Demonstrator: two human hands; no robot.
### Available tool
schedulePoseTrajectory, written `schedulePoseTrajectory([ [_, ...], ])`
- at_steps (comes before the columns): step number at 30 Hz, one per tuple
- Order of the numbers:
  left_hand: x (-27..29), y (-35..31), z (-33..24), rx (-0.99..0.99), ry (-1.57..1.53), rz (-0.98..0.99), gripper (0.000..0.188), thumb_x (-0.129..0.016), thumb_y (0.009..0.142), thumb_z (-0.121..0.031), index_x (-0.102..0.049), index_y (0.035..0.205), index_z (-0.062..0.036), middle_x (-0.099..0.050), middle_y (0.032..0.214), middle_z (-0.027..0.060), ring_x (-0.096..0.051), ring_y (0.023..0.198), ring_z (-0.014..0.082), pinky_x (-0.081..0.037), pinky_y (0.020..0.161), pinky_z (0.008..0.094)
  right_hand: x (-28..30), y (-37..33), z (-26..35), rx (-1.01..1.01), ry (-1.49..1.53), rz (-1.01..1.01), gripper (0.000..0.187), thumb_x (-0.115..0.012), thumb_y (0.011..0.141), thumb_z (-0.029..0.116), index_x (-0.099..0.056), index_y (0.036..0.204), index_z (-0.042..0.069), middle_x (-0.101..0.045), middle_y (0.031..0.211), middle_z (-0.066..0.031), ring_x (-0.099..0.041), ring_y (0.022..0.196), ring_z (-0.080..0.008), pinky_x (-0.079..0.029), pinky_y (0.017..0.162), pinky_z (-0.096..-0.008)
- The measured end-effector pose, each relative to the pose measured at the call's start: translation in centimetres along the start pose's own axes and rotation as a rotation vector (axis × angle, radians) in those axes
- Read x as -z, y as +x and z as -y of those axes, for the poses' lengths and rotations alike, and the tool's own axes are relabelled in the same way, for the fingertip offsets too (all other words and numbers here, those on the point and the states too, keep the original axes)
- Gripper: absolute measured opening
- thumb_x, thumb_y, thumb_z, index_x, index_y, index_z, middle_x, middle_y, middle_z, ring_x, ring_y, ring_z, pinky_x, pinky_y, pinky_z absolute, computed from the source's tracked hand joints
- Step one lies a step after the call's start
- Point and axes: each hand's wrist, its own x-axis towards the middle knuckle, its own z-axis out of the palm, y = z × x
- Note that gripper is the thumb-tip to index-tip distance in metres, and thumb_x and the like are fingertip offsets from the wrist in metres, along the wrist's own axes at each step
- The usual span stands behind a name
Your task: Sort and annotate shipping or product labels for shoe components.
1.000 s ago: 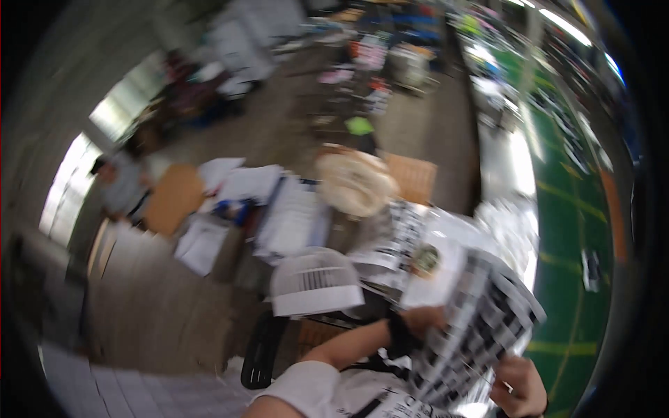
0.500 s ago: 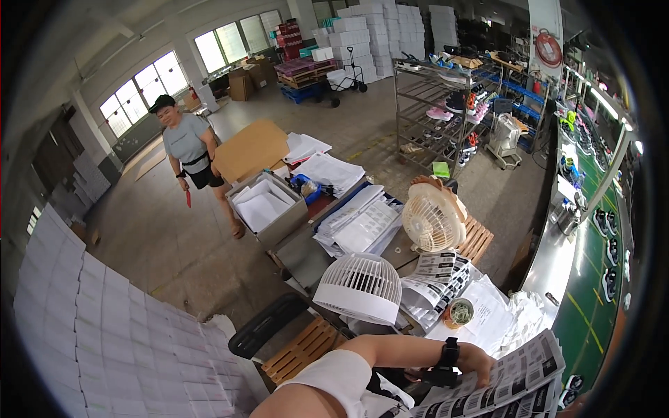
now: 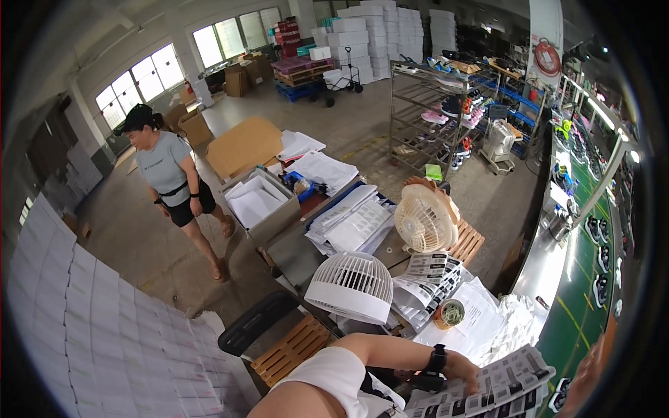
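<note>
My left hand (image 3: 460, 370), with a dark band and a small black device at its wrist, reaches in from the lower edge. Its fingers curl over the left part of a stack of printed label sheets (image 3: 512, 376), whose far edge bends upward. At the lower right rim, part of my right hand (image 3: 587, 376) shows, blurred and cut off, beside the label sheets and over the green conveyor belt (image 3: 568, 331); its fingers cannot be made out clearly. Beyond the left hand stand a jar of thin green strands (image 3: 450, 313) and a white crumpled plastic heap (image 3: 519, 320).
A white fan (image 3: 352, 287) and a cream fan (image 3: 425, 219) stand among paper piles. Shoes (image 3: 601, 289) lie on the belt. A person (image 3: 167, 174) walks at the left, past a box of papers (image 3: 261, 205). White stacked boxes (image 3: 104, 320) rise at the near left.
The person at the left has come closer and turned their head leftward. My right hand shows more at the right rim. My left hand stays on the label sheets.
</note>
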Motion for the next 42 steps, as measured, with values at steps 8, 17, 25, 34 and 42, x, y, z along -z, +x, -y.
schedulePoseTrajectory([
  [8, 0.8, -3.9, 2.0, -0.031, 0.004, -0.3, 0.069, -0.072, 0.071, -0.009, -0.046, 0.135, -0.0043, -0.062, 0.117, 0.0137, -0.063, 0.098, 0.0233, -0.052, 0.085, 0.0388, 6.7, -15.6, -10.4, -0.126, -0.584, 0.307, 0.058, -0.037, 0.095, 0.008, -0.017, 0.149, 0.004, -0.032, 0.146, -0.0235, -0.041, 0.127, -0.0361, -0.042, 0.1, -0.0464],
  [17, -1.6, -6.0, 1.2, -0.076, -0.015, -0.436, 0.067, -0.073, 0.068, -0.003, -0.049, 0.131, -0.0009, -0.063, 0.115, 0.0163, -0.063, 0.099, 0.0253, -0.052, 0.086, 0.0387, 9.7, -11.5, -17.7, -0.206, -0.623, 0.466, 0.055, -0.042, 0.092, 0.009, -0.024, 0.144, 0.003, -0.038, 0.14, -0.0208, -0.044, 0.123, -0.0328, -0.042, 0.098, -0.0436],
  [25, -4.1, -6.5, 1.6, -0.329, 0.132, -0.51, 0.072, -0.078, 0.061, 0.004, -0.05, 0.127, 0.0021, -0.063, 0.114, 0.0174, -0.062, 0.102, 0.0263, -0.052, 0.086, 0.0394, 8.7, -9.0, -23.0, -0.287, -0.674, 0.64, 0.053, -0.046, 0.089, 0.009, -0.031, 0.139, 0.001, -0.044, 0.133, -0.0182, -0.047, 0.119, -0.0294, -0.043, 0.096, -0.0407],
  [34, -5.4, -8.0, 2.2, -0.504, 0.215, -0.63, 0.081, -0.078, 0.066, -0.001, -0.039, 0.137, -0.0032, -0.055, 0.127, 0.016, -0.054, 0.114, 0.0268, -0.048, 0.091, 0.0399, 2.8, -8.0, -31.4, -0.42, -0.682, 0.925, 0.05, -0.052, 0.086, 0.009, -0.039, 0.133, 0.0, -0.051, 0.126, -0.0152, -0.051, 0.114, -0.0255, -0.044, 0.094, -0.0375],
  [42, -7.6, -7.8, 3.2, -0.398, 0.413, -0.762, 0.085, -0.07, 0.082, -0.042, -0.028, 0.144, -0.0021, -0.052, 0.132, 0.0112, -0.048, 0.121, 0.0221, -0.04, 0.1, 0.0355, -1.3, -10.7, -33.9, -0.456, -0.69, 1.033, 0.048, -0.056, 0.083, 0.01, -0.046, 0.128, -0.001, -0.057, 0.12, -0.0125, -0.054, 0.11, -0.0222, -0.044, 0.092, -0.0347],
])
